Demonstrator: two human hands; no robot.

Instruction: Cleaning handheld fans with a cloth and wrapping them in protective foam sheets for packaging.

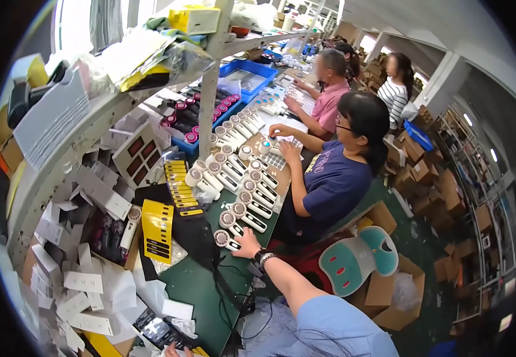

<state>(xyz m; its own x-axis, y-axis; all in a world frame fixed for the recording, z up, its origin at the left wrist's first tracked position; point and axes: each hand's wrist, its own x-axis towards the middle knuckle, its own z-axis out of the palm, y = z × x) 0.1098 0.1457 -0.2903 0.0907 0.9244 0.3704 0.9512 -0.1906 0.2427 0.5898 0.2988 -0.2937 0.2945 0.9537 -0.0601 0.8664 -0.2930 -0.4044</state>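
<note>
My right hand (246,244) reaches across the green bench with its fingers closed around the handle end of the nearest white handheld device (222,239). That device has a round, grille-like head and lies at the near end of the rows. More white devices of the same shape (260,195) lie side by side beyond it, dark panels on their handles. Only the fingertips of my left hand (177,351) show at the lower edge, beside a phone-like black device with a lit screen (155,328); the rest is cut off.
On the left, white cartons (88,288) are heaped beside a yellow printed sheet (157,231) and a black cloth (195,238). A shelf post (208,95) rises from the bench (207,282). A co-worker in dark blue (335,178) works close on the right, near a teal-and-grey chair (358,262).
</note>
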